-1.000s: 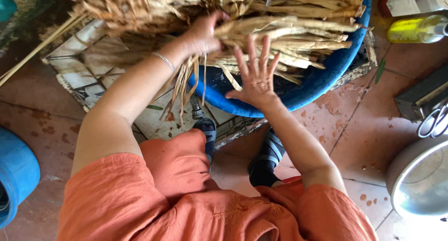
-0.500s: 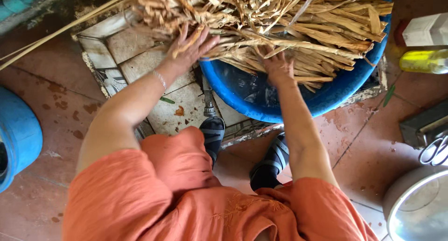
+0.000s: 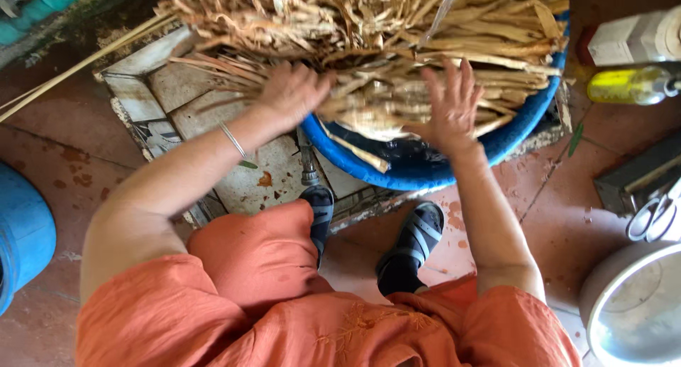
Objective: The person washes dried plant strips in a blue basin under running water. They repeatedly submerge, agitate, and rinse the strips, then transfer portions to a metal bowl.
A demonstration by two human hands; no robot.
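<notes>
**Q:** What am I looking at from the head cam, nearest first?

**A:** Orange clothing, then two dark sandals on the red tile floor. Beyond them my left hand lies palm-down on the dried leaf strips, fingers loosely curled. My right hand is spread wide, pressing the same bundle. It's heaped over the blue basin, which looks wet inside.

**Q:** Any risk?

**A:** I'd guess the overhanging left end slides onto the tiles if I press unevenly. Brittle strips could snap too.
</notes>
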